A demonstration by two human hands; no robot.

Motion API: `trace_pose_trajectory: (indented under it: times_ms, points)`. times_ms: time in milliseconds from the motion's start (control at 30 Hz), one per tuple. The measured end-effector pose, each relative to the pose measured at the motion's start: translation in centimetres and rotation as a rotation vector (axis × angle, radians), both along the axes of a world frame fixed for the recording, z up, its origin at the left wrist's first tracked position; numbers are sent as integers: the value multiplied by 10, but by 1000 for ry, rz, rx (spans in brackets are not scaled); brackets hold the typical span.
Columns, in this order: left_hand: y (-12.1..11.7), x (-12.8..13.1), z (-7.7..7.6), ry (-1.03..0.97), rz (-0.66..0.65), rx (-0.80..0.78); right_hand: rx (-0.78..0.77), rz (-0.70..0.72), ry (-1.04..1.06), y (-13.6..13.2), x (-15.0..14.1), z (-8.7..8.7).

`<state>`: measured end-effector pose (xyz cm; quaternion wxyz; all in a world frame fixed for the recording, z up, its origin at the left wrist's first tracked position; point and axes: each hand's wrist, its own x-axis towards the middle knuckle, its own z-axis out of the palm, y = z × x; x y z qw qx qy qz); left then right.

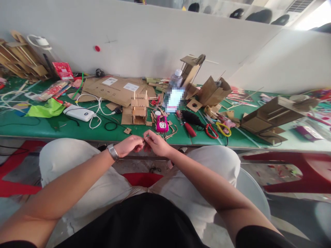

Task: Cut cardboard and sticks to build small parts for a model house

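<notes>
My left hand (130, 145) and my right hand (156, 143) meet just past the bench's front edge, above my lap. Both have their fingers closed in a pinch, fingertips together, on something thin and dark (144, 140), too small to make out. A small cardboard frame (139, 112) with upright sticks stands on the bench beyond my left hand. Past my right hand is a pink item (162, 124) with a white cartoon face, and a black cord hangs down in front of it.
A green-topped bench (15, 125) runs across the view. On it are a white power bank (79, 113), red-handled pliers (190, 129), red-handled scissors (211, 131), a black air blower (192, 119), a plastic bottle (176, 80), a lit phone screen (174, 100), and a cardboard structure (274, 115).
</notes>
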<state>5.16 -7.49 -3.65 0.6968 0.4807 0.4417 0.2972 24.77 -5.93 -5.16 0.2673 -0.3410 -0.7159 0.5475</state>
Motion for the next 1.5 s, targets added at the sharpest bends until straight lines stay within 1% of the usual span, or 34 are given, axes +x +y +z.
trace_pose_trajectory:
  times_ms: [167,267,367,500,600,667,833,967,1100,1233,1367,1500]
  points:
    - [3,2,-3,92,112,10,253,-75,-216,0,5,11]
    - [5,1,-3,114,192,64,373,-119,-246,-1,6,15]
    - [7,0,-3,73,283,82,433,-149,-228,-1,6,16]
    - [9,0,-1,-46,371,14,434,-181,-211,0,6,16]
    - [9,1,2,-138,369,-23,419,-205,-199,0,5,15]
    - [8,2,3,-162,348,-25,405,-219,-186,0,4,14]
    - [5,4,2,-98,285,-7,379,-269,-148,-1,3,12]
    - [4,3,-1,-16,255,120,362,-280,-83,-1,2,11]
    - [3,4,-2,68,257,234,343,-281,-24,1,2,9]
    - [3,4,-1,65,297,235,345,-284,-1,1,3,7]
    - [5,2,-2,63,323,235,331,-300,-27,1,3,9]
    - [4,2,-3,80,289,276,299,-311,-15,1,2,9]
